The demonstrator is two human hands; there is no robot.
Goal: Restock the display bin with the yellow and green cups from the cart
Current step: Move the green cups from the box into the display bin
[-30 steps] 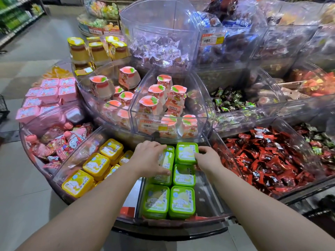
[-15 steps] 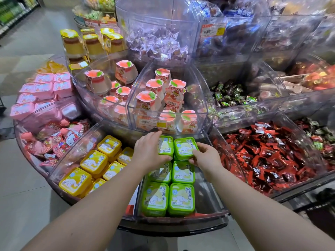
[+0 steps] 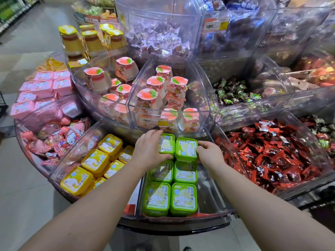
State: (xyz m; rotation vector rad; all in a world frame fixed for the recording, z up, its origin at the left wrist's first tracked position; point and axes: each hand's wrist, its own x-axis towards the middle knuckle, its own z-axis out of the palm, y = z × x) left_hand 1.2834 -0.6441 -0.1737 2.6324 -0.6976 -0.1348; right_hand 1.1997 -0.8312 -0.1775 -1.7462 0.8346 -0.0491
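Two rows of green cups (image 3: 183, 199) lie in a clear display bin (image 3: 213, 192) in front of me. At the far end of the rows, my left hand (image 3: 149, 150) grips the left green cup (image 3: 167, 144) and my right hand (image 3: 210, 153) holds the side of the right green cup (image 3: 186, 148). Both cups sit side by side on top of the back of the rows. Yellow cups (image 3: 94, 161) fill the neighbouring bin on the left. No cart is in view.
A higher clear bin (image 3: 170, 122) of peach-lidded pudding cups overhangs just behind my hands. Red wrapped sweets (image 3: 275, 154) fill the bin to the right. Pink cups (image 3: 43, 87) and pink pouches (image 3: 59, 138) lie to the left. Floor (image 3: 23, 201) runs along the left.
Both hands have pushed the two top green cups farther back in the bin, toward the overhanging pudding bin. The camera has moved slightly closer.
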